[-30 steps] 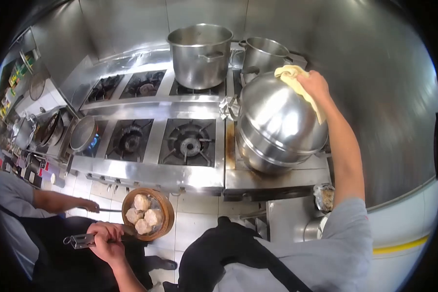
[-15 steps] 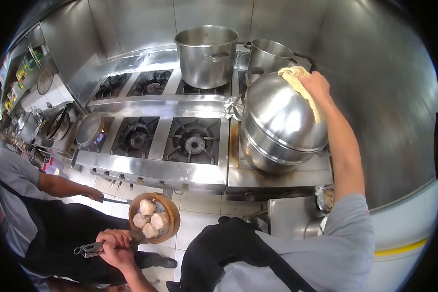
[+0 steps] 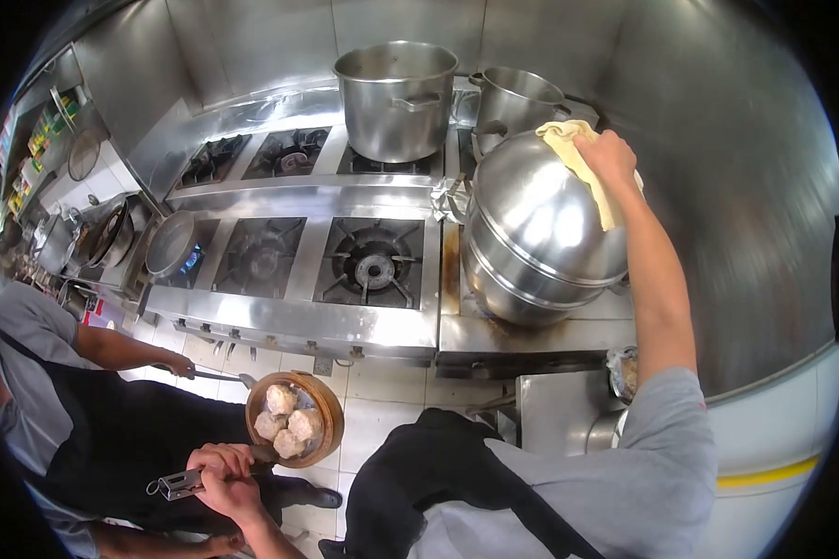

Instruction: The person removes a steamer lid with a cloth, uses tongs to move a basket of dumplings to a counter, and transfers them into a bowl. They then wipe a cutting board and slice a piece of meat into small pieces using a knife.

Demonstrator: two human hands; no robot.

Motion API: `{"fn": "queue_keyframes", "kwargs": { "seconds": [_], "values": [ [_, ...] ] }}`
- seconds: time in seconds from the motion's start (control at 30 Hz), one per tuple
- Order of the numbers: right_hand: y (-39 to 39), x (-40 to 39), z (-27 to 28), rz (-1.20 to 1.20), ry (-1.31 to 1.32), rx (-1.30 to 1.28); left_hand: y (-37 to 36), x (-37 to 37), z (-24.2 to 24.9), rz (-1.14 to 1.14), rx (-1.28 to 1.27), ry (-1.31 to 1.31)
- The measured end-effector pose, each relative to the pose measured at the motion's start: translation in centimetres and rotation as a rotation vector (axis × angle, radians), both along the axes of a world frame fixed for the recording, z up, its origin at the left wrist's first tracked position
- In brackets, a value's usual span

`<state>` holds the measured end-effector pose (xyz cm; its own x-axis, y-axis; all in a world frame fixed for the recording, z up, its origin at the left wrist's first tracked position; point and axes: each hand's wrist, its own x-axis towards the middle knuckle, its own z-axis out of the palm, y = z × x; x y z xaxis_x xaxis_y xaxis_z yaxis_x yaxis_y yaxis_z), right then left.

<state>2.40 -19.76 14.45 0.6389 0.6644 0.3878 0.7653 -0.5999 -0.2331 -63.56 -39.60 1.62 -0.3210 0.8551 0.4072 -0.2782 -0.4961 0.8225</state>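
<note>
Polished steel forms the domed lid [image 3: 541, 210] over the round pot [image 3: 522, 303], at the stove's right end, with a narrow gap before the smooth wall [image 3: 718, 186]. At the dome's top, the right hand [image 3: 611, 158] pinches a crumpled, soft yellow cloth [image 3: 561, 140]. Open tiled floor [image 3: 371, 410] lies between the stove's straight front edge [image 3: 289, 319] and the black apron [image 3: 424, 466]. Over it is the round bamboo steamer [image 3: 335, 424], thick-rimmed, holding four lumpy, pale dumplings [image 3: 303, 424]. The left hand [image 3: 222, 477] is curled tightly around metal tongs [image 3: 179, 484] near the steamer; whether their tips touch it, I cannot tell. A co-worker's hand [image 3: 175, 363] grips a long-handled utensil [image 3: 216, 375] beyond.
</note>
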Motion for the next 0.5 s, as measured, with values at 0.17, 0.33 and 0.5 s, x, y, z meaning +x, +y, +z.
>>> {"fn": "queue_keyframes", "kwargs": {
  "seconds": [0.17, 0.33, 0.5],
  "values": [
    [0.0, 0.8, 0.1, 0.003, -0.091, -0.136, 0.5, -1.0, -1.9, -0.001, 0.010, -0.082],
    [-1.5, -16.2, -4.5, 0.738, 0.033, 0.556, -0.1, 0.5, 0.1, 0.036, -0.039, -0.062],
    [-10.4, -41.3, -14.9, 1.405, 1.209, -0.227, -1.4, 0.6, 1.2, 0.145, -0.037, -0.006]
  ]
}}
